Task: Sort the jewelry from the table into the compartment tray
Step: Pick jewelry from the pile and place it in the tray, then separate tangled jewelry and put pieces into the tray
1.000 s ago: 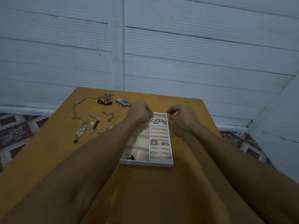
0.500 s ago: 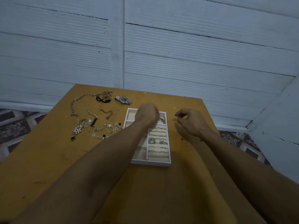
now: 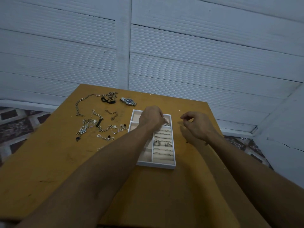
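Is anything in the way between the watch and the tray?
Nothing visible. The watch lies on bare table just beyond the tray, at its far-left corner. The left hand is over the tray's far end.

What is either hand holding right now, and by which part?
Left hand is curled over the silver jewelry in the white compartment tray's far right section; an actual grip cannot be told. Right hand shows nothing held.

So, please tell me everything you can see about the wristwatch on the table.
The wristwatch has a silver, metal-looking case and link band around a dark blue round dial. It lies flat, face up, on the yellow-brown table near its far edge, beyond the white tray and right of the black cord. Nothing touches it.
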